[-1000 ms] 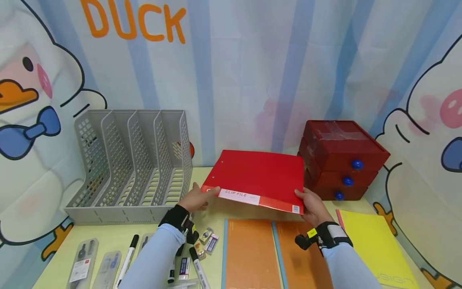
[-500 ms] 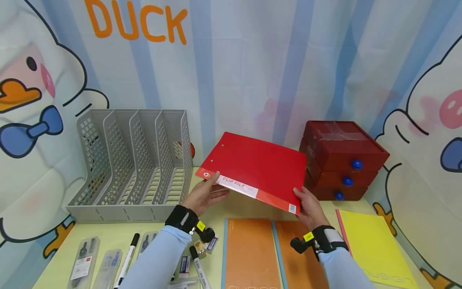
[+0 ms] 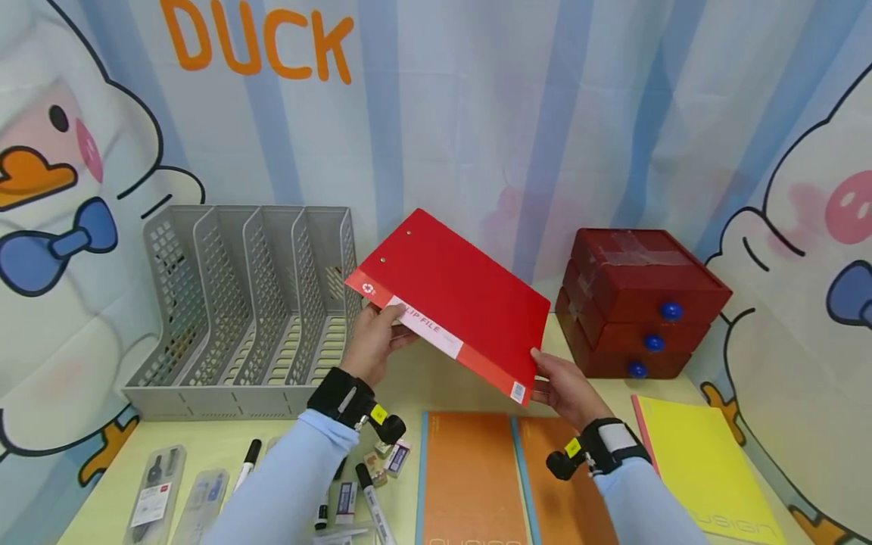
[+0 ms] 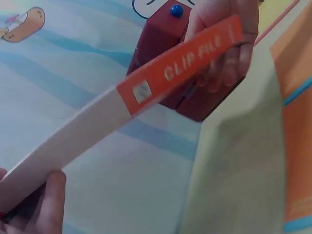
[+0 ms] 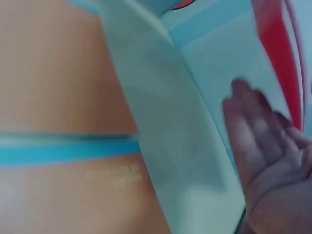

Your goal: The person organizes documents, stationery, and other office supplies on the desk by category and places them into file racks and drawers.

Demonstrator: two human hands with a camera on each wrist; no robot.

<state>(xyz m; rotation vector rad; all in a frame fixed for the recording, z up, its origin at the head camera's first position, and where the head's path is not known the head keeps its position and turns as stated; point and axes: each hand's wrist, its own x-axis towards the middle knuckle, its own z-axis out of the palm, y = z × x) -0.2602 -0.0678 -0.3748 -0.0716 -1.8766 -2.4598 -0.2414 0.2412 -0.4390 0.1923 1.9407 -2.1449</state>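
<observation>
A red clip file [image 3: 463,291] is held up tilted over the table, its left end higher than its right. My left hand [image 3: 371,344] grips its spine edge, thumb over the white label and fingers underneath. At the lower right corner, beside the barcode, my right hand [image 3: 565,387] pinches the file between thumb and fingers. In the left wrist view the file's spine [image 4: 92,126] reads "CLIP FILE", and the left thumb [image 4: 53,200] presses on its white part. The right wrist view shows the right hand's fingers [image 5: 258,126] stretched alongside the red file [image 5: 278,53].
A grey file rack [image 3: 225,401] with upright dividers stands at left. Red-brown drawers [image 3: 647,288] with blue knobs stand at right. Orange notebooks [image 3: 470,477], a yellow notebook [image 3: 708,462], clear pen cases [image 3: 153,492], erasers [image 3: 346,499] and markers [image 3: 371,496] lie in front.
The clip file has turned clockwise, its left end rising and its right end dropping, and shifted left towards the rack. Both hands moved with it; the left rose and the right came inward.
</observation>
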